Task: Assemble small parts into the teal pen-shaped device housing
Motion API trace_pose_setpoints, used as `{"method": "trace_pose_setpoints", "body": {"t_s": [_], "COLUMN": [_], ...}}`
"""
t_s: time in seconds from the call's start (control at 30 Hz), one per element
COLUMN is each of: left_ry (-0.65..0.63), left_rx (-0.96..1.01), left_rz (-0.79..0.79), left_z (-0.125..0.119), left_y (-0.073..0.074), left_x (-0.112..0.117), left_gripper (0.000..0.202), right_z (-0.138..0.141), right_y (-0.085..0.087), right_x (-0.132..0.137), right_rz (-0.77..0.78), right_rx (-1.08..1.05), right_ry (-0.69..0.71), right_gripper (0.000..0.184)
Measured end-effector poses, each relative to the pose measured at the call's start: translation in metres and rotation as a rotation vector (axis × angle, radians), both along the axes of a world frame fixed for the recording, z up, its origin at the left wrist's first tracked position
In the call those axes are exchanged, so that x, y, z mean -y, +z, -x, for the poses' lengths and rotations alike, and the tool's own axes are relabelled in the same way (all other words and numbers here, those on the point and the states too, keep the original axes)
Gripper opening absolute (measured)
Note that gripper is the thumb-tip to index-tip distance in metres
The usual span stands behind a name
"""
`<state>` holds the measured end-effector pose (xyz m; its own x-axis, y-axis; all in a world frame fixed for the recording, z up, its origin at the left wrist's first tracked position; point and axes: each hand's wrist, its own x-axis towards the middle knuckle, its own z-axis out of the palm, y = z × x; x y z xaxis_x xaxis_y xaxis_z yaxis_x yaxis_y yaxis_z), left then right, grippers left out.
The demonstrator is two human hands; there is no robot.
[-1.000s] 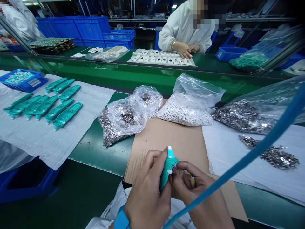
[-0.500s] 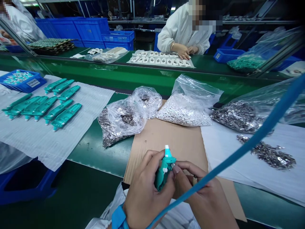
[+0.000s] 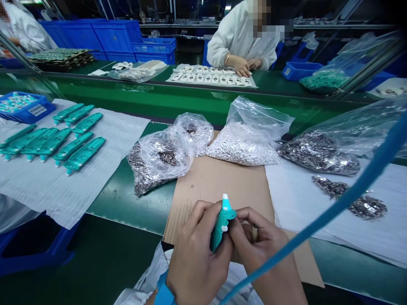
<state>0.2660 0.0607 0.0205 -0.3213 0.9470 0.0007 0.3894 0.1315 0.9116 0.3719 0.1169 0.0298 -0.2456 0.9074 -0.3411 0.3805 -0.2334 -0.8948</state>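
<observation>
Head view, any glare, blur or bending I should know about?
Head view: overhead light glints off the clear bags; the blue cable near the lens is soft; the side posts lean from wide-lens stretch; the teal part in the left hand is sharp.

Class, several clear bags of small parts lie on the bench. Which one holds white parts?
The bag of white parts, directly behind the cardboard sheet. The left bags and the right bag hold silvery metal pieces instead.
</observation>
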Motion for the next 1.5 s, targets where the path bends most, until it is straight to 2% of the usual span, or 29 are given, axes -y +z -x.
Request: {"method": "trace_pose_setpoints", "body": {"t_s": [0.2, 0.33, 0.47, 0.57, 0.77, 1.0, 1.17, 1.27, 1.37, 1.5], "left_ry": [0.011, 0.027, 0.053, 0.066, 0.044, 0.002, 0.028, 0.074, 0.112, 0.124], "left_rx": [0.005, 0.014, 0.007, 0.0, -0.019, -0.047, -0.037, -0.042, -0.052, -0.027], "left_rz": [0.028, 0.05, 0.065, 0.064, 0.081, 0.027, 0.053, 0.045, 0.034, 0.046], "left_z": [-0.002, -0.001, -0.001, -0.001, -0.001, -0.003, -0.002, 0.001, 0.003, 0.006], "left_y": [-0.001, -0.001, 0.001, 0.003, 0.001, 0.0, -0.002, -0.001, 0.001, 0.003], "left_x": [-0.001, -0.001, -0.001, -0.002, -0.001, 0.001, 0.0, -0.002, -0.005, -0.005], "left_gripper": [0.037, 0.032, 0.026, 0.024, 0.028, 0.037, 0.038, 0.036, 0.023, 0.017], "right_z": [0.004, 0.007, 0.009, 0.007, 0.006, 0.01, 0.011, 0.009, 0.003, -0.001], "right_y": [-0.006, -0.004, 0.003, 0.006, 0.004, -0.001, -0.012, -0.018, -0.02, -0.021], "right_x": [0.001, 0.003, 0.004, 0.002, 0.001, 0.002, 0.0, -0.003, -0.005, -0.006], "right_rz": [-0.009, 0.007, -0.012, 0.037, 0.077, -0.037, -0.066, 0.046, 0.194, 0.269], "right_rx": [-0.003, 0.047, 0.048, 0.018, 0.005, 0.014, 0.001, -0.07, -0.177, -0.264], "right_ry": [-0.058, -0.093, -0.088, -0.068, -0.071, -0.135, -0.145, -0.08, -0.04, 0.001], "right_gripper": [0.033, 0.034, 0.035, 0.038, 0.037, 0.029, 0.028, 0.03, 0.036, 0.041]}}
